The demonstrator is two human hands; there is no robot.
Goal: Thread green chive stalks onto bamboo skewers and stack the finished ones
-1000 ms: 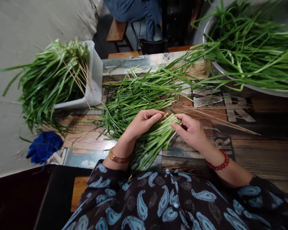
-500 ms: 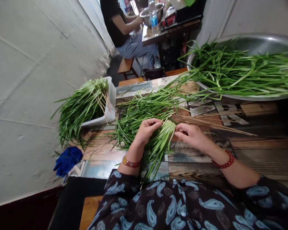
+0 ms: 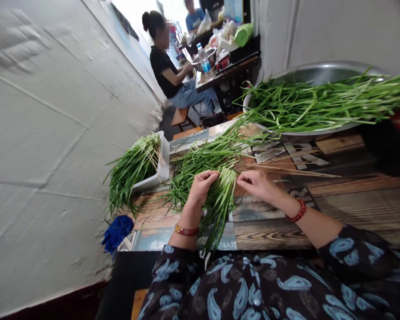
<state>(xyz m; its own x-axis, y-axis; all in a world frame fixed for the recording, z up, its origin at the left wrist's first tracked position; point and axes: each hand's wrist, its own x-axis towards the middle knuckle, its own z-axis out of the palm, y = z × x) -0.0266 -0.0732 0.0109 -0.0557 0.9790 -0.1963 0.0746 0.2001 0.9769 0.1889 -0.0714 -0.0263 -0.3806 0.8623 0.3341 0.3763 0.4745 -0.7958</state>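
Note:
A row of garlic chives (image 3: 224,189) lies on the wooden table, pale cut ends upward, green leaves trailing toward me. At its left edge, near the cut ends, my left hand (image 3: 202,186) is closed in a pinch on the chives. My right hand (image 3: 257,184) pinches at the opposite edge with thumb and forefinger, touching the outermost stalks. Whether a thin skewer runs between my fingertips is too small to see. Loose chives (image 3: 200,158) spread just behind my hands. Several thin bamboo skewers (image 3: 293,171) lie beyond my right hand.
A white plastic tub (image 3: 165,153) at the left holds chives on skewers. A large steel basin (image 3: 330,71) heaped with chives stands at the back right. Blue gloves (image 3: 117,233) lie by the left wall. Farther back, a person (image 3: 166,66) sits by another table with a bottle (image 3: 205,62).
The view has tilted up and swung left, showing more of the person in the back. Both hands stay at the bunch's two edges, their pinch much the same.

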